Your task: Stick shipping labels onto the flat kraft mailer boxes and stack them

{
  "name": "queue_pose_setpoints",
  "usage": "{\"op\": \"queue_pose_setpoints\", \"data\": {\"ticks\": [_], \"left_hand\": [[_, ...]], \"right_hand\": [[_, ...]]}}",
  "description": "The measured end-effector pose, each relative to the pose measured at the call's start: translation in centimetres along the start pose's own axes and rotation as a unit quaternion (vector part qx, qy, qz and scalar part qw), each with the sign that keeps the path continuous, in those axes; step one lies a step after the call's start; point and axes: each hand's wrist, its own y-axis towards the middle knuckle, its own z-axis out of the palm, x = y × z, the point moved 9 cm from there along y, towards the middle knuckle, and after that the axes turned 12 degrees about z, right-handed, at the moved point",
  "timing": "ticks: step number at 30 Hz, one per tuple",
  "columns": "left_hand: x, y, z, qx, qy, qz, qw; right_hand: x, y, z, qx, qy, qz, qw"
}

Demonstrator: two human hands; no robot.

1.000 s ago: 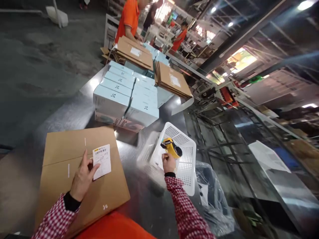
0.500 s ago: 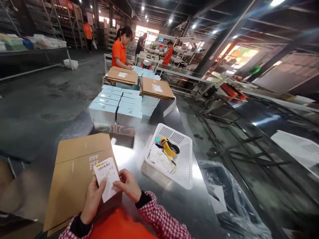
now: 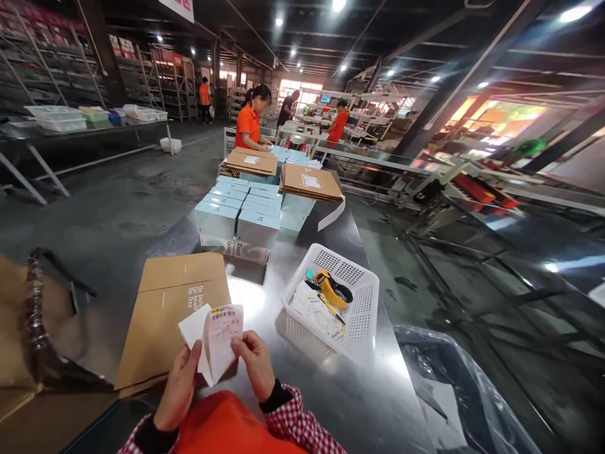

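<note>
My left hand (image 3: 178,386) pinches a blank white sheet (image 3: 193,325) between thumb and fingers. My right hand (image 3: 255,364) grips the right edge of a printed shipping label (image 3: 225,340) with a barcode at its top. Label and sheet stand apart at the top like an opened fold; whether they are still joined lower down I cannot tell. Beneath and to the left of them lies a flattened cardboard carton (image 3: 161,321) with white lettering. Right of my right hand, a white plastic basket (image 3: 370,315) holds a yellow tape dispenser (image 3: 333,290), papers and a yellow pen-like tool.
Several light-blue boxes (image 3: 217,221) stand in rows on the metal table (image 3: 302,397). Farther back, flat cartons (image 3: 312,180) with white labels rest on more boxes. A co-worker in orange (image 3: 248,126) stands at the far end. Clear plastic (image 3: 454,372) hangs at the right.
The printed label and the white sheet have come apart at the top, the label swinging right with my right hand. The head view has turned slightly left.
</note>
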Motion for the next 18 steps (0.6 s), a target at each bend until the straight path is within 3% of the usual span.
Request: {"op": "queue_pose_setpoints", "data": {"ticks": [5,9,12,15,18], "left_hand": [[0.0,-0.7,0.7,0.034,-0.008,0.012,0.999],[0.2,-0.5,-0.3,-0.007,0.048,0.058,0.997],[0.0,-0.1,-1.6,-0.036,0.123,0.118,0.985],[-0.2,0.0,-2.5,-0.047,0.189,0.146,0.97],[-1.1,-0.6,-2.6,-0.043,0.271,0.175,0.946]], "right_hand": [[0.6,-1.0,0.4,0.081,-0.012,-0.007,0.997],[1.1,-2.0,-1.5,0.055,-0.031,-0.048,0.997],[1.0,-3.1,-1.1,0.148,-0.108,-0.066,0.981],[-0.2,-4.0,-0.1,0.283,-0.133,-0.03,0.949],[-1.5,-3.3,0.0,0.302,-0.022,0.065,0.951]]}}
